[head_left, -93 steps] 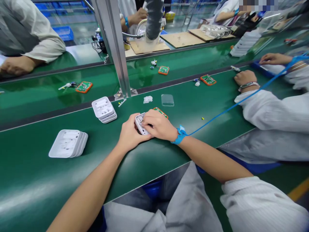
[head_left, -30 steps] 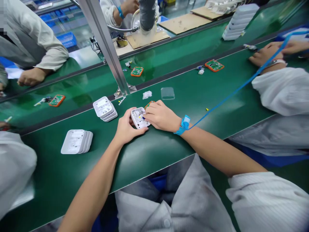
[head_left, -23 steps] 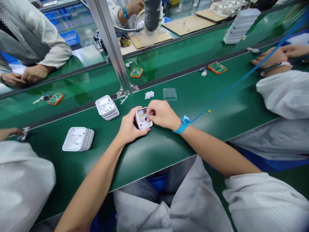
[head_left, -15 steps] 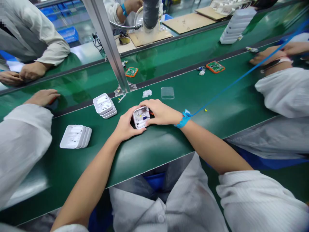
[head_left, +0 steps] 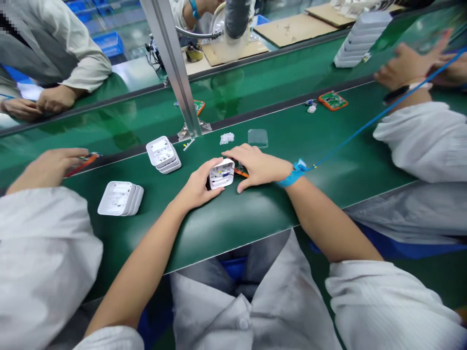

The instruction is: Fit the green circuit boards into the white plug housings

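My left hand (head_left: pixel 199 187) grips a small white plastic housing (head_left: pixel 221 181) from its left side, thumb below and fingers above. The housing tilts up toward me, its inside showing a blue connector, a yellow bit and thin wires. An orange-edged green circuit board (head_left: pixel 241 172) lies at its right, partly covered by my right hand (head_left: pixel 260 167). That hand arches over the board with thumb and fingers apart; its fingertips are near the housing's upper right corner. Whether they touch it, I cannot tell. A blue wrist strap (head_left: pixel 294 174) with a cord circles my right wrist.
Stacked white housings (head_left: pixel 120 198) and a second stack (head_left: pixel 163 154) stand left. Beyond my hands lie small white pieces (head_left: pixel 226 138) and a clear cover (head_left: pixel 258 137). A metal post (head_left: pixel 171 63) rises behind. Co-workers' hands (head_left: pixel 47 167) (head_left: pixel 408 68) work at both sides; another orange-edged board (head_left: pixel 333 100) lies right.
My right thumb has come off the housing and my right hand has shifted right, over the board. The left neighbour's hand has lifted an orange-edged piece; the right neighbour's hand has risen.
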Demonstrator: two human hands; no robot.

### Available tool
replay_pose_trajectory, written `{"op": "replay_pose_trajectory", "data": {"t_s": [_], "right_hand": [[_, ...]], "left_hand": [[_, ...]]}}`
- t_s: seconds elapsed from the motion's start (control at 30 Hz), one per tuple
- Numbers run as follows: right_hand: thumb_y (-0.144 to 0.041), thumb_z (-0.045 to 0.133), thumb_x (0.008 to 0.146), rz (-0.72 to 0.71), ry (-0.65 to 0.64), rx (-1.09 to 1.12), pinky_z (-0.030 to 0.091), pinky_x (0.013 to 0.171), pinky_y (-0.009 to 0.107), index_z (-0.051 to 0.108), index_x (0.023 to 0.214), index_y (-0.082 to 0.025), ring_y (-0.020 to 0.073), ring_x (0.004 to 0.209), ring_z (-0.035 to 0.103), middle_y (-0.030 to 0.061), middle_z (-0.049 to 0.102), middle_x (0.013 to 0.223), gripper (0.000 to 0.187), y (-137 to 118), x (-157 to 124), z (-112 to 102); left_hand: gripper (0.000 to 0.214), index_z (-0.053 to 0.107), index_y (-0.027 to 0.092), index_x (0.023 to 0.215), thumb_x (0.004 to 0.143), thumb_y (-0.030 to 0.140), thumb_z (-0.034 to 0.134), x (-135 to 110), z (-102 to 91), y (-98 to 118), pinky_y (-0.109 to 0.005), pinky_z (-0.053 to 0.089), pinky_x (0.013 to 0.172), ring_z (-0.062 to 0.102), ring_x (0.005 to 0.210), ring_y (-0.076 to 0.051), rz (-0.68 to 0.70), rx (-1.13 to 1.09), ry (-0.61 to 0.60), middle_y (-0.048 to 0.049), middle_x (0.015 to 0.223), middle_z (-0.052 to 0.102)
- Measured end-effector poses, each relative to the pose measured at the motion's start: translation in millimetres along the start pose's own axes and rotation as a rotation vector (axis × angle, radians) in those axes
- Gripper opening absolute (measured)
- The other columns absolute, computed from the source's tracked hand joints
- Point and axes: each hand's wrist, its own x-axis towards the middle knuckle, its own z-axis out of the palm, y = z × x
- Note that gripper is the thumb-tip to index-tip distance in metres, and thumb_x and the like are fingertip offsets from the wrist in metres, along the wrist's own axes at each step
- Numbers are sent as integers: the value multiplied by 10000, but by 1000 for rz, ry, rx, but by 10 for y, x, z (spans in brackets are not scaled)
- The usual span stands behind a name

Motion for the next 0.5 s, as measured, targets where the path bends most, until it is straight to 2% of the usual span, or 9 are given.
{"op": "replay_pose_trajectory", "data": {"t_s": [0.07,0.13,0.3,0.4,0.5], "right_hand": [[-745,808,675,-25,-38,-3,397,1058,606,392,1547,-204,436,1253,459,190,533,1387,1107,97,-76,-47],[-732,838,643,-24,-21,-13,413,1065,626,377,1560,-184,433,1236,465,196,522,1340,1164,113,-100,-43],[-606,836,737,-81,168,89,489,1066,559,220,1623,-197,366,1233,538,181,476,1327,1154,-144,39,155],[-531,832,774,-143,285,108,491,1076,542,319,1576,-255,352,1250,565,168,525,1365,991,-272,143,208],[-509,886,702,-140,299,151,475,1097,523,484,1451,-266,351,1244,598,136,603,1364,884,-168,288,81]], "left_hand": [[771,459,208,1468,780,318,790,6,-10,-3,-432,496,1135,591,1351,-310,-48,-42,6,-143,1500,555],[835,466,208,1470,728,316,831,9,-20,2,-435,504,1125,604,1333,-315,-93,-105,16,-141,1501,556],[1113,371,223,1546,606,415,936,-6,-22,11,-494,506,1110,626,1294,-339,-258,-378,57,-153,1478,577],[1308,277,223,1595,519,457,983,-10,2,2,-524,452,1152,571,1354,-362,-306,-557,88,-175,1473,571],[1440,38,230,1644,565,441,967,10,57,-7,-483,491,1083,605,1289,-320,-296,-721,132,-196,1484,528]]}}
